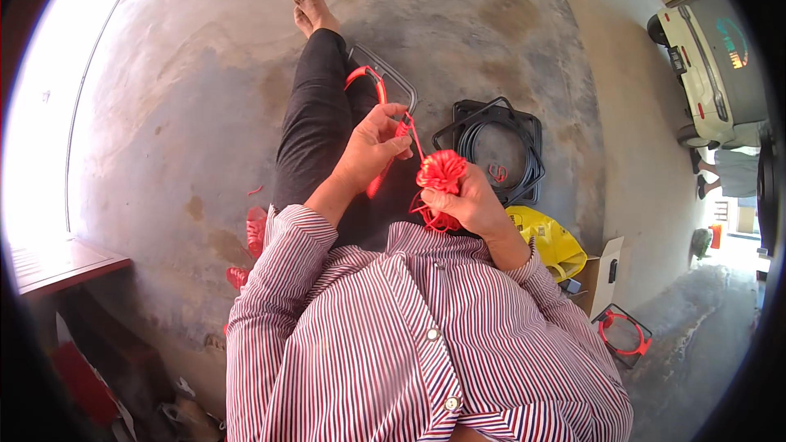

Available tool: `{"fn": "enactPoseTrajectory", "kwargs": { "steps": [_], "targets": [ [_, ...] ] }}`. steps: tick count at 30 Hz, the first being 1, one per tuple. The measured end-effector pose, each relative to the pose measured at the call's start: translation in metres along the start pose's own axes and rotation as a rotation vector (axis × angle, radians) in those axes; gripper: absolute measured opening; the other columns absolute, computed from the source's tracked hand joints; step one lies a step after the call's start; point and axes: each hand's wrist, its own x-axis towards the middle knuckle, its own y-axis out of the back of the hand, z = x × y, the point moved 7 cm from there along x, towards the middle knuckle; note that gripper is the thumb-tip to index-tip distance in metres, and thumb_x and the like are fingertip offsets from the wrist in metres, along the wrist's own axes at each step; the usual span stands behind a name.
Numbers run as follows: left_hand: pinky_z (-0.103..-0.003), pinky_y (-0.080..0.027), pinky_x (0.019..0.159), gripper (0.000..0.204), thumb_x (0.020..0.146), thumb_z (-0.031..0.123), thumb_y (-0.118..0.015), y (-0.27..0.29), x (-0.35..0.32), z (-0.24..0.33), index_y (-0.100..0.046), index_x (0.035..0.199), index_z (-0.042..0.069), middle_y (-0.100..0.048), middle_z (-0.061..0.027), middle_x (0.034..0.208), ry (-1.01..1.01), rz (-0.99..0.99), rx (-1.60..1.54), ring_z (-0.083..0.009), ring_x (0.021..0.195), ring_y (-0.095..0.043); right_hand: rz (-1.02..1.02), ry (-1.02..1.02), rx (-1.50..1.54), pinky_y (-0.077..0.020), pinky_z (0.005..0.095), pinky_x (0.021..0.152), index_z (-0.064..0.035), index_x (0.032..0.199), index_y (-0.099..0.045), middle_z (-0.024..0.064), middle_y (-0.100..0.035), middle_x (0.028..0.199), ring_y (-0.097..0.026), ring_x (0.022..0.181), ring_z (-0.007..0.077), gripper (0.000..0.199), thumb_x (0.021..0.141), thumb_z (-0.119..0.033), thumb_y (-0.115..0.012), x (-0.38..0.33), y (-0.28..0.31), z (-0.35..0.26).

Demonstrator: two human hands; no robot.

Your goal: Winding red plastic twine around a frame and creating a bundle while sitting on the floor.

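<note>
My left hand [372, 147] pinches a curved red ring [379, 84] beside a black frame [390, 68] resting over my legs. Red cord is wound around the ring at my fingertips. From there a taut strand [417, 136] runs to a bundle of red cord [442, 172], which my right hand [471, 203] grips in front of my lap. Loose loops hang below that bundle. The ring's lower part is partly hidden behind my left hand.
On the floor to the right lie coiled dark cable on a black frame [530, 124], a yellow bag [553, 241], an open cardboard box [603, 278] and another framed red ring [624, 352]. Red cord bundles [256, 229] lie left. A wooden table [70, 266] stands far left; a vehicle [696, 74] is far right.
</note>
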Motion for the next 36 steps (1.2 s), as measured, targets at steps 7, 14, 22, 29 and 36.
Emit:
{"fn": "enactPoseTrajectory", "kwargs": {
  "steps": [7, 14, 22, 29, 36],
  "targets": [
    [-0.026, -0.049, 0.084, 0.042, 0.088, 0.004, -0.064, 0.004, 0.004, -0.013, -0.049, 0.127, -0.003, -0.062, -0.0059, 0.098, 0.114, 0.009, 0.068, -0.0121, 0.092, -0.060, -0.037, 0.098, 0.092, -0.0428, 0.0229, 0.058, -0.0038, 0.094, -0.056, -0.0015, -0.057, 0.074, -0.052, 0.063, 0.0064, 0.015, 0.086, -0.008, -0.068, 0.006, -0.016, -0.020],
    [-0.029, -0.047, 0.092, 0.039, 0.091, 0.005, -0.060, -0.022, -0.016, 0.072, -0.049, 0.128, -0.005, -0.055, -0.0112, 0.120, -0.453, 0.307, 0.598, -0.0147, 0.105, -0.057, -0.390, 0.204, 0.523, -0.0424, 0.0276, 0.069, 0.0024, 0.112, -0.050, 0.0093, -0.058, 0.086, -0.054, 0.074, 0.0146, 0.047, 0.070, -0.016, -0.061, -0.014, -0.008, -0.072],
    [-0.021, -0.043, 0.052, 0.026, 0.100, 0.024, -0.049, 0.035, 0.018, 0.037, -0.062, 0.100, 0.001, -0.057, -0.0010, 0.075, 0.046, 0.496, 0.114, -0.0064, 0.059, -0.052, 0.143, 0.368, -1.258, -0.0503, 0.0382, 0.070, 0.0001, 0.097, -0.064, 0.0151, -0.063, 0.093, -0.061, 0.080, 0.0356, 0.028, 0.070, -0.006, -0.067, 0.087, 0.039, -0.020],
    [-0.045, -0.049, 0.068, 0.006, 0.085, 0.007, -0.058, 0.029, 0.006, 0.086, -0.057, 0.089, 0.002, -0.059, -0.0166, 0.088, -0.574, 0.595, 1.005, -0.0384, 0.076, -0.060, 0.230, 0.378, -0.610, -0.0510, 0.0353, 0.081, -0.0038, 0.116, -0.061, 0.0137, -0.059, 0.105, -0.062, 0.092, 0.0295, 0.046, 0.073, -0.012, -0.074, 0.096, 0.016, -0.004],
    [-0.026, -0.042, 0.057, 0.015, 0.093, 0.009, -0.052, -0.007, -0.002, 0.088, -0.058, 0.084, -0.001, -0.062, -0.0033, 0.080, -0.216, 0.404, 0.421, -0.0107, 0.063, -0.052, 0.265, 0.673, -0.798, -0.0480, 0.0347, 0.094, -0.0022, 0.121, -0.058, 0.0091, -0.055, 0.121, -0.058, 0.111, 0.0240, 0.043, 0.081, -0.008, -0.072, 0.050, 0.012, -0.035]
  ]
}}
